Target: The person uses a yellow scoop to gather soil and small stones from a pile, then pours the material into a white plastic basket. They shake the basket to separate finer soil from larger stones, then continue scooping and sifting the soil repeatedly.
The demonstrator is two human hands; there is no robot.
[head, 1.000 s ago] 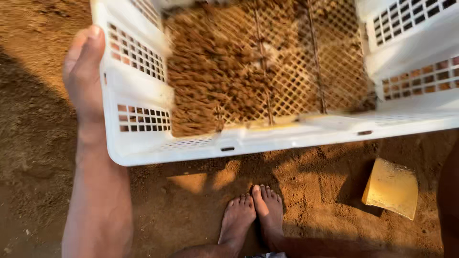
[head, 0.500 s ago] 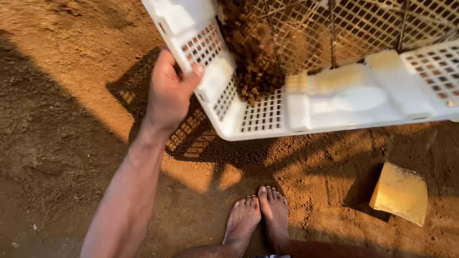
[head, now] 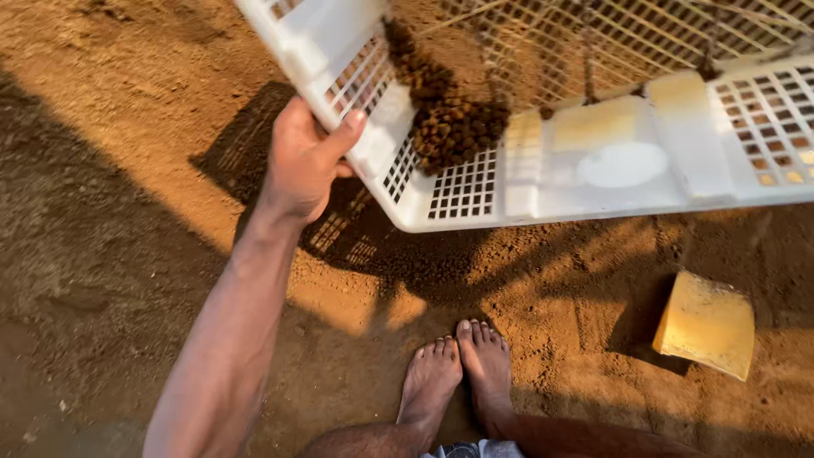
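One hand, our left, gripped the crate at its left corner, fingers wrapped under the rim and the thumb pressed against the lattice wall, closed firmly on the plastic. Our right hand was out of view, so we could not tell what it held. We had the white crate tilted, its left corner lowest, lifted clear of the ground and filling the far right of the scene. Inside it, a clump of small brown pellets had gathered in that low corner, just right of our thumb, lying against the mesh. Below the crate, its latticed shadow fell on the sandy soil. Our bare feet stood close together on the near ground, toes pointing toward the crate. At the near right lay a yellow block, well apart from both the feet and the crate.
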